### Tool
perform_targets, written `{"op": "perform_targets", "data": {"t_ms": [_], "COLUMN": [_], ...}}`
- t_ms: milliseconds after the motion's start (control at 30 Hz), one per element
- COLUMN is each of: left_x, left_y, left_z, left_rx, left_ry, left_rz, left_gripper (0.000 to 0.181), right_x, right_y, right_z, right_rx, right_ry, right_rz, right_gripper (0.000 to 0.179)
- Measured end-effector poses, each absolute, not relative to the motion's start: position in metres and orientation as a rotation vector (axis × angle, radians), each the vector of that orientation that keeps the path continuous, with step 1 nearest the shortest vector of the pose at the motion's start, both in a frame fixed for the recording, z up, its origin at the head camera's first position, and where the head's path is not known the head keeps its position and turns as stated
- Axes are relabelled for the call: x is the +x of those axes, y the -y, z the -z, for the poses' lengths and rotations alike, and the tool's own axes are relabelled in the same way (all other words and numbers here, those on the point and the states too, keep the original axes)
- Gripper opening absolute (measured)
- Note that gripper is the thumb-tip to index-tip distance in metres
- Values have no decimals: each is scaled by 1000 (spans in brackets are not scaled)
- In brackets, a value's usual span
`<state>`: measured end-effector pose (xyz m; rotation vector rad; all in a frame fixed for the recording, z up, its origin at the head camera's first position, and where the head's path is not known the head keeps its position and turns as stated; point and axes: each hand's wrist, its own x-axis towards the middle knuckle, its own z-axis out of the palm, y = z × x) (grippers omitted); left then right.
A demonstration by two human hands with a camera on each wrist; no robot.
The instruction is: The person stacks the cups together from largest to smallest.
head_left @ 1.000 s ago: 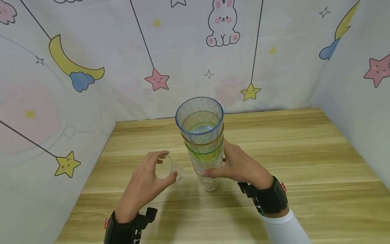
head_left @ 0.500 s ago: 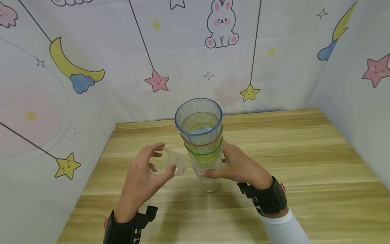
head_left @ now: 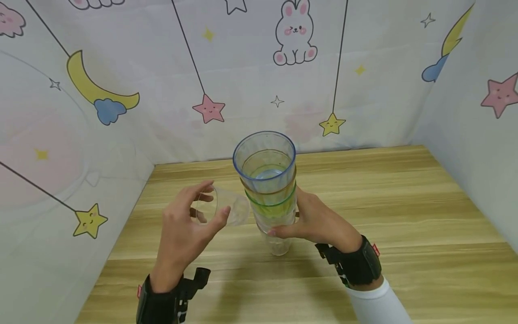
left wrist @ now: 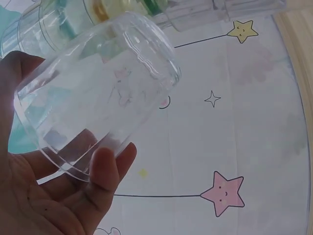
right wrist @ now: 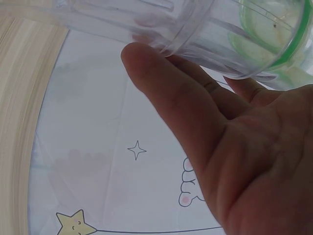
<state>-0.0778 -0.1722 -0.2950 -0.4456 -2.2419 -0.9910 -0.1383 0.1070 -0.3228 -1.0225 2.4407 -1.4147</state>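
A tall stack of nested clear plastic cups (head_left: 272, 198) stands upright on the table, with blue, amber and green rims toward the top and colourless cups lower down. My right hand (head_left: 319, 220) grips the stack from the right, thumb in front and fingers around the far side. To the left of the stack, my left hand (head_left: 188, 225) holds a single clear cup (left wrist: 98, 93) near its rim, between thumb and fingers. That cup is tipped on its side, its mouth toward my palm and its base pointing right, close beside the stack.
The wood-grain table (head_left: 404, 202) extends on both sides and in front of the hands. White cloth walls (head_left: 251, 67) with a printed bunny, stars and moon enclose its back and sides.
My left hand has risen and shifted a little left and away from me with the clear cup, which shows more from the side. The right hand and the stack have stayed put.
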Motion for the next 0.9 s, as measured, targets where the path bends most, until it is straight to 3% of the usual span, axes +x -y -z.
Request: {"op": "perform_targets", "data": {"t_ms": [900], "left_x": [-77], "left_y": [169], "left_z": [244], "left_rx": [-429], "left_ry": [1926], "left_rz": [1048], "left_gripper": [50], "right_x": [-137], "right_y": [-107], "right_z": [322], "right_rx": [-1023], "right_ry": [-2425], "right_rz": [1414], "right_gripper": [77]}}
